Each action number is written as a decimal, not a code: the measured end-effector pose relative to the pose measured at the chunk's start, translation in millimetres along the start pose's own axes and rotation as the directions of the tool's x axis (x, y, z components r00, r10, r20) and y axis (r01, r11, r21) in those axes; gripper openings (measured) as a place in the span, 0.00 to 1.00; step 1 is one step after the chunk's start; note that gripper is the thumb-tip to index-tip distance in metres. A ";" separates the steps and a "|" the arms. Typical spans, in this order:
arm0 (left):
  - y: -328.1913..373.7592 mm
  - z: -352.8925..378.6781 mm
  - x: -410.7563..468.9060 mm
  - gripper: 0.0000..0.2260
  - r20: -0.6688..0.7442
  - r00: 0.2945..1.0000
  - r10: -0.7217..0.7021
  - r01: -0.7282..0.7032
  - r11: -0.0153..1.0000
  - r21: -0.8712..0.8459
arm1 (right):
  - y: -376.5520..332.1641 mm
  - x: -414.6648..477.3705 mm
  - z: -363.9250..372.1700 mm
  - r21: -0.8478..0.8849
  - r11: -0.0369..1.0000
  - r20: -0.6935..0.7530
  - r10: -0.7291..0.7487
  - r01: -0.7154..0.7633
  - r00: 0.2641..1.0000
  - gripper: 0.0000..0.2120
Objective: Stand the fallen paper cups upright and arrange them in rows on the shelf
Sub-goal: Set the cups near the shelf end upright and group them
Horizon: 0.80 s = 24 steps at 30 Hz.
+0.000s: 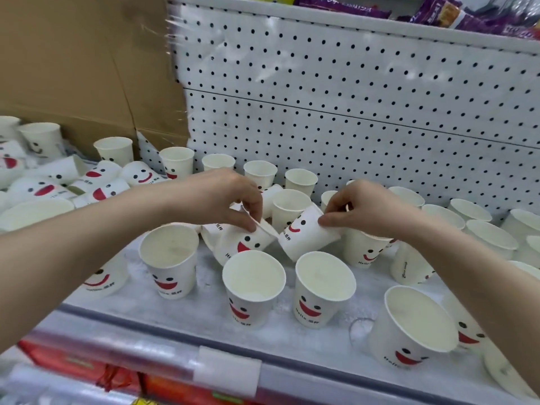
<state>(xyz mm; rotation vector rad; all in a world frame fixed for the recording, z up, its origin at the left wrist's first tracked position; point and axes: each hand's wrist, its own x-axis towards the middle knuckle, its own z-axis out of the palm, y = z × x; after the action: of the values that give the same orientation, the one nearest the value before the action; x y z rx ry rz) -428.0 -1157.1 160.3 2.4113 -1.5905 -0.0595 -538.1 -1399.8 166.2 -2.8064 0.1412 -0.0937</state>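
Note:
White paper cups printed with red smiling mouths cover the shelf (210, 305). My left hand (225, 197) pinches the rim of a tilted cup (236, 244) at the middle. Just to its right, my right hand (362, 206) grips a second tilted cup (306, 238) by its base end. Upright cups stand in front of them, among them one at the left (171, 258), one in the middle (252, 287) and one right of that (323, 287). Several fallen cups (96, 182) lie in a heap at the far left. More upright cups (260, 172) line the back.
A white pegboard wall (365, 112) closes the back of the shelf. A brown cardboard box (81, 62) stands at the back left. Purple packets (438, 10) lie on the shelf above. The shelf's front rail carries a label holder (228, 372), with red packages (76, 363) below.

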 end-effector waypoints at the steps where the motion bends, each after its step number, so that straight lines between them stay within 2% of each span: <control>1: -0.2 -0.2 -2.6 0.05 -0.026 0.999 -0.020 0.019 1.000 -0.014 | 1.4 -0.8 -3.1 -0.020 0.999 -0.025 -0.038 0.038 0.999 0.07; 4: 2.3 4.9 -8.8 0.05 -0.076 0.997 -0.025 0.024 1.000 -0.021 | 5.9 -3.6 -9.5 -0.189 0.956 -0.043 -0.237 0.225 0.970 0.05; 7: 6.8 13.1 -14.2 0.04 -0.081 0.996 -0.026 0.028 1.000 0.015 | 5.1 -9.4 -13.1 -0.335 0.864 0.035 -0.389 0.377 0.921 0.03; 10: 10.4 20.8 -19.4 0.04 -0.080 0.997 -0.012 0.018 0.997 0.070 | 4.6 -12.2 -13.1 -0.459 0.791 0.148 -0.382 0.405 0.912 0.03; 12: 13.0 23.3 -22.1 0.03 -0.085 0.996 0.004 0.002 0.997 0.073 | 6.3 -11.5 -11.5 -0.478 0.771 0.199 -0.372 0.422 0.906 0.03; 16: 14.3 24.8 -24.2 0.06 -0.089 0.996 0.000 0.007 0.997 0.083 | 8.7 -8.0 -10.0 -0.475 0.783 0.278 -0.299 0.402 0.913 0.05; 19: 10.4 23.8 -24.6 0.11 -0.090 0.996 0.002 0.007 0.995 0.097 | 4.0 -7.0 -20.0 -0.405 0.846 0.349 -0.207 0.346 0.914 0.09; 21: 4.2 16.3 -26.0 0.14 -0.095 0.995 -0.001 0.010 0.996 0.094 | -2.3 -4.3 -32.5 -0.374 0.868 0.334 -0.204 0.328 0.920 0.10; 24: -15.2 -1.9 -27.3 0.13 -0.142 0.990 -0.012 0.026 0.995 0.096 | -16.0 11.3 -43.3 -0.339 0.898 0.162 -0.237 0.280 0.958 0.06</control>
<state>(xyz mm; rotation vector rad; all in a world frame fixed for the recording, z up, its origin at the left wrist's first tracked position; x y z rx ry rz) -425.0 -1126.3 155.9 2.4431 -1.5405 0.1864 -529.0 -1399.8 212.8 -3.1722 -0.2751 0.0410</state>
